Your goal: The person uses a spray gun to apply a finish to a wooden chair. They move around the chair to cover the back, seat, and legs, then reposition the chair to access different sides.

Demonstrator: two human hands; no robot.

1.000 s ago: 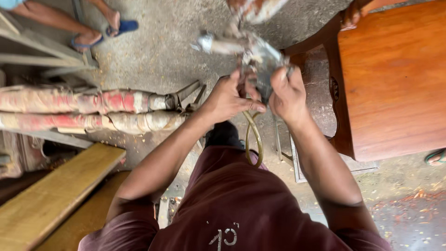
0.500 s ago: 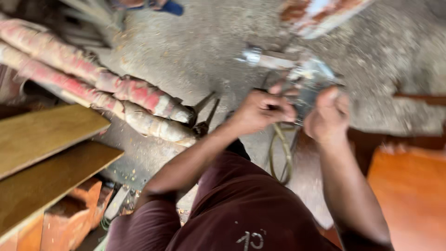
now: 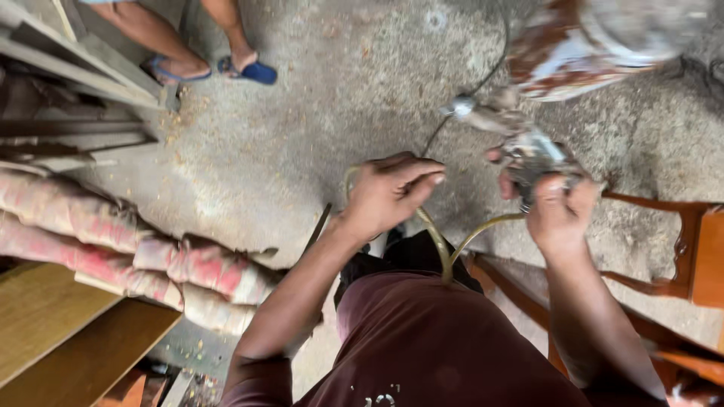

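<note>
Gripping a grimy metal spray tool (image 3: 532, 154) in the right hand (image 3: 556, 215), nozzle aimed away
Left hand (image 3: 392, 192) pinches the yellowish hose (image 3: 437, 241) beside it, keeping slack off the tool

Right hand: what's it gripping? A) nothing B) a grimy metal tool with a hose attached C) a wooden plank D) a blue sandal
B: the right hand closes around a grimy metal tool, and a yellowish hose curves down from it past the left hand.
</note>
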